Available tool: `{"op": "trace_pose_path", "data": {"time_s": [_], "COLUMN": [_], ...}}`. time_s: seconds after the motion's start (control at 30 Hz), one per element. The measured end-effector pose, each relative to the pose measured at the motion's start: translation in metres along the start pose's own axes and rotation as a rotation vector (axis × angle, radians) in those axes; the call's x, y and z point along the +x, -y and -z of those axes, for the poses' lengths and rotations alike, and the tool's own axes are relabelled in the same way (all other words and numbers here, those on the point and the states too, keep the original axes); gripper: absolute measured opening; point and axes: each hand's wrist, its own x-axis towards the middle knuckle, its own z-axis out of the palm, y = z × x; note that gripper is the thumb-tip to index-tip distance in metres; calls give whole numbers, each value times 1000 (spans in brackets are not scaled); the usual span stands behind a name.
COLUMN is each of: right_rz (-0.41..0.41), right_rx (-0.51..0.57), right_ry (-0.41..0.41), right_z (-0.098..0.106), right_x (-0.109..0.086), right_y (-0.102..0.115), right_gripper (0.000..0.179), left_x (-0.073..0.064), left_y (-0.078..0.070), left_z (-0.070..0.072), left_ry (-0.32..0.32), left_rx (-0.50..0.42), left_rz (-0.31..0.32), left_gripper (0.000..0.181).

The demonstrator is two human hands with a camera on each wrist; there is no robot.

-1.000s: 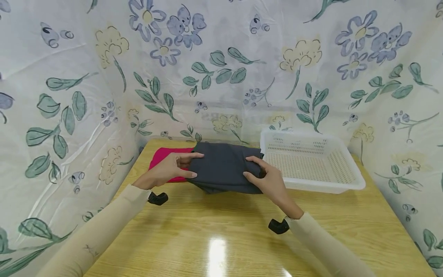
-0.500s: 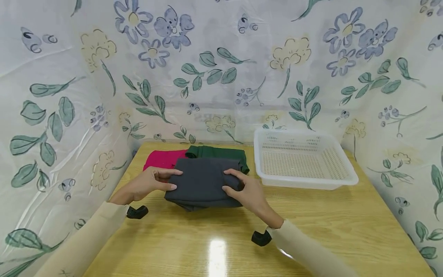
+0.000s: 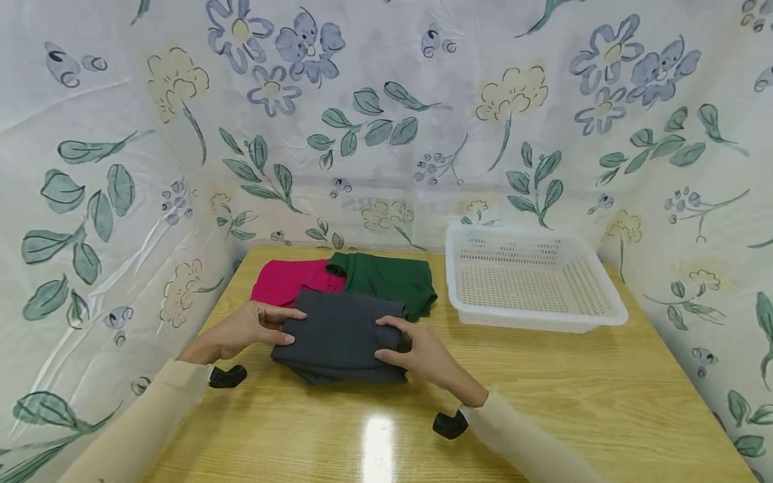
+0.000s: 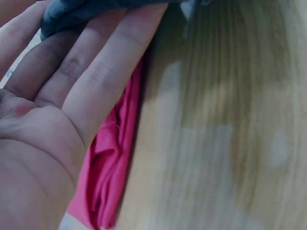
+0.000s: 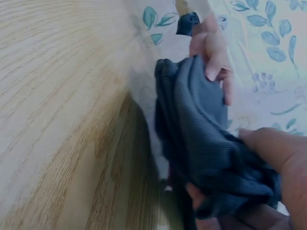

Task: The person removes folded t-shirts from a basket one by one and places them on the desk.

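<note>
A folded dark grey garment (image 3: 341,335) is held level between both hands, in front of two other folded cloths. My left hand (image 3: 250,331) grips its left edge, thumb on top and the other fingers underneath, as the left wrist view shows. At the right edge my right hand (image 3: 423,352) pinches the layers; in the right wrist view the grey garment (image 5: 206,129) shows its stacked folds, raised off the table. Behind it lie a folded pink cloth (image 3: 290,278) and a folded dark green cloth (image 3: 386,278), the green overlapping the pink.
A white perforated plastic basket (image 3: 537,315) stands at the back right of the wooden table (image 3: 531,396). Floral-print sheeting (image 3: 386,168) hangs behind the table and along both sides.
Both hands have brought the grey garment toward the table's front and a little left. The green cloth, mostly hidden behind it before, now shows beside the pink one.
</note>
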Motion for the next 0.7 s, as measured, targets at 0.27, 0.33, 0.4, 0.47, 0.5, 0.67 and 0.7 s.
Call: {"op": "trace_pose_path", "data": {"time_s": [0.27, 0.33, 0.4, 0.47, 0.5, 0.67, 0.7], "right_rz": [-41, -53, -62, -62, -61, -79, -82], "right_rx": [46, 62, 75, 79, 77, 69, 65], "right_ry": [91, 110, 130, 147, 154, 180, 185], "right_z": [-4, -5, -5, -5, -5, -6, -6], "right_x": [6, 7, 8, 9, 10, 11, 11], "right_y": [-13, -16, -17, -18, -18, -17, -16], "right_gripper": [54, 55, 56, 58, 58, 61, 61], "left_x": [-2, -2, -2, -2, -2, -5, -5], "left_y": [12, 13, 14, 15, 15, 15, 15], "left_z": [-1, -1, -1, -2, -2, -5, -5], "left_ry": [15, 17, 15, 12, 11, -15, -20], "left_rx": [28, 19, 3, -1, 0, 40, 45], "left_rz": [61, 84, 114, 142, 153, 203, 212], "left_gripper": [57, 56, 55, 55, 55, 53, 53]}}
